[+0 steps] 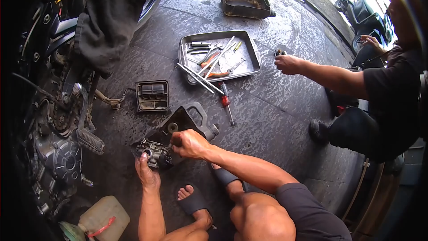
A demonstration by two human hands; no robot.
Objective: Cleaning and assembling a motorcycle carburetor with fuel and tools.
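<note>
Bare knees [269, 222] lie nearest; my left hand [148, 174] clasps the carburetor [155, 153] over the near-left edge of the cut-open jug [180, 119] — my right hand [190, 144] curls beside it, pinching what, I can't tell remotely.

There is one carburetor [156, 152], one metal tray [250, 58], one red-handled screwdriver [226, 101] and two sandals [193, 203].

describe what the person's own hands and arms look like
Left hand and right hand are both ungloved, with no watch or bracelet showing. Both forearms are bare. Dark cloth meets the right arm near the elbow; whether it's sleeve or shorts is unclear.
</note>
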